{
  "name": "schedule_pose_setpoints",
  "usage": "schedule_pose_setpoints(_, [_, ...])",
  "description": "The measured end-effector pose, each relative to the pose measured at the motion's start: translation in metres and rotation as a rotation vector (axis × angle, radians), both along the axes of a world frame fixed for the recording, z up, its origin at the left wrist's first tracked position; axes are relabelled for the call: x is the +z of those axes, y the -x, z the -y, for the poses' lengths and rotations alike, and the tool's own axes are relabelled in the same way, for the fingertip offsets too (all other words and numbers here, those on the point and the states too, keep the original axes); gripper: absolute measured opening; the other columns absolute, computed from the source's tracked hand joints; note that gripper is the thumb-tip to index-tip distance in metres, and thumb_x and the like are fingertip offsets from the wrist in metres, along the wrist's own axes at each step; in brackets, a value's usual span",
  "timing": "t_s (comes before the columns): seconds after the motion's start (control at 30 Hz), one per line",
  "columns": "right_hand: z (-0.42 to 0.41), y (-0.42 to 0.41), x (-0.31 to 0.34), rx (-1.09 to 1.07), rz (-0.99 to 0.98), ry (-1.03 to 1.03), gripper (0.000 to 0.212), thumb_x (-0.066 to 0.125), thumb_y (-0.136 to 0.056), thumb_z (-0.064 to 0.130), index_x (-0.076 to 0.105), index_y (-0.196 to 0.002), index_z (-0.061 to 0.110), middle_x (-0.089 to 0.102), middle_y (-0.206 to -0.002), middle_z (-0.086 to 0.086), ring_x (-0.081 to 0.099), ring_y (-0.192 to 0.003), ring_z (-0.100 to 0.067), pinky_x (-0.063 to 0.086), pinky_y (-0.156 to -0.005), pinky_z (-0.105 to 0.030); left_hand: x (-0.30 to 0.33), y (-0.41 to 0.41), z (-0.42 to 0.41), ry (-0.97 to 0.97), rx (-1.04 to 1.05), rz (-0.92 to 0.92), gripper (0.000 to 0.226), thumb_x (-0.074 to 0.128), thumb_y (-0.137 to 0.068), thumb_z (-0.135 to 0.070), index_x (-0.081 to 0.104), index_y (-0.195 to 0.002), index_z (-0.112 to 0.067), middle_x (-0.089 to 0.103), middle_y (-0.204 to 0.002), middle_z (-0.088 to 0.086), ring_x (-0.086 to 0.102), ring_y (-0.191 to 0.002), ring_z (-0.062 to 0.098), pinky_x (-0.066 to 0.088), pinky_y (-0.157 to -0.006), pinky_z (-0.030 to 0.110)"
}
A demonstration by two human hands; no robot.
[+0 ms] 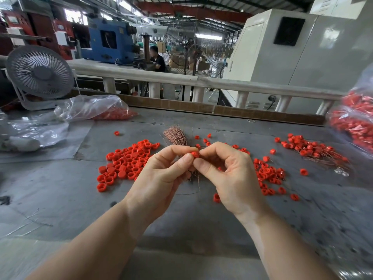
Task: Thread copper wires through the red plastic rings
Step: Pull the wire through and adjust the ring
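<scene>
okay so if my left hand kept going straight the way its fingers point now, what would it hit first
Probably your right hand. The left hand points up and to the right, pinching the red ring, and the right hand's fingers grip that ring's other side. Depth is hard to judge.

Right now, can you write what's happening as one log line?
step: threading | left hand: pinches red ring | right hand: pinches same ring | copper wire bundle: behind hands | loose rings: on table

Grey counter [181,225] strewn with loose red plastic rings [125,160], a wired ring pile [310,148], clear plastic bags [90,108] and a white desk fan [40,75].
</scene>
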State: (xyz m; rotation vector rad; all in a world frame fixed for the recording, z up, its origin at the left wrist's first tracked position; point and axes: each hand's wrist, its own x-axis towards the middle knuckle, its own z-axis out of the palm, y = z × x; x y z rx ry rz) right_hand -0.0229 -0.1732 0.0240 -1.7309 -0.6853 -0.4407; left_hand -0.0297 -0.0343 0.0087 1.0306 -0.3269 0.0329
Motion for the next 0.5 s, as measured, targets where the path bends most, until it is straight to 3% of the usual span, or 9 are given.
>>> schedule_pose_setpoints(0.13, [-0.0005,0.0008,0.0004,0.005,-0.016,-0.01,0.007,0.07,-0.079,0.011,0.066,-0.074,0.01,0.063,-0.063,0.002,0.054,-0.059,-0.003,0.043,-0.059,-0.014,0.0005,-0.0002,0.001,0.003,0.008,0.011,0.01,0.07,-0.066,-0.022,0.074,-0.075,-0.021,0.07,-0.076,-0.002,0.064,-0.076,0.006,0.052,-0.071,0.016])
schedule_pose_setpoints(0.27, [-0.001,0.001,-0.0007,-0.013,-0.022,-0.02,0.01,0.067,-0.077,0.017,0.066,-0.074,0.008,0.065,-0.066,-0.005,0.057,-0.061,-0.019,0.046,-0.059,-0.021,0.0014,0.0012,0.0021,-0.014,0.026,0.032,0.007,0.07,-0.071,-0.015,0.073,-0.073,-0.021,0.07,-0.076,-0.001,0.065,-0.078,0.008,0.053,-0.074,0.017])
schedule_pose_setpoints(0.4, [-0.0002,-0.0001,-0.0014,-0.022,-0.043,-0.002,0.007,0.069,-0.082,0.01,0.066,-0.077,0.008,0.067,-0.067,-0.002,0.061,-0.064,-0.014,0.051,-0.065,-0.027,0.0014,0.0027,0.0023,-0.034,0.059,0.018,0.01,0.067,-0.07,-0.017,0.075,-0.076,-0.018,0.068,-0.072,0.001,0.062,-0.071,0.008,0.053,-0.07,0.016])
schedule_pose_setpoints(0.5, [-0.0007,0.0004,-0.0015,-0.047,0.015,0.077,0.008,0.067,-0.085,0.012,0.065,-0.077,0.01,0.065,-0.063,0.006,0.059,-0.061,0.0,0.044,-0.062,-0.013,0.0012,0.002,-0.0008,0.003,0.016,-0.038,0.007,0.072,-0.072,-0.011,0.075,-0.078,-0.014,0.063,-0.065,0.004,0.058,-0.061,0.009,0.052,-0.063,0.016])
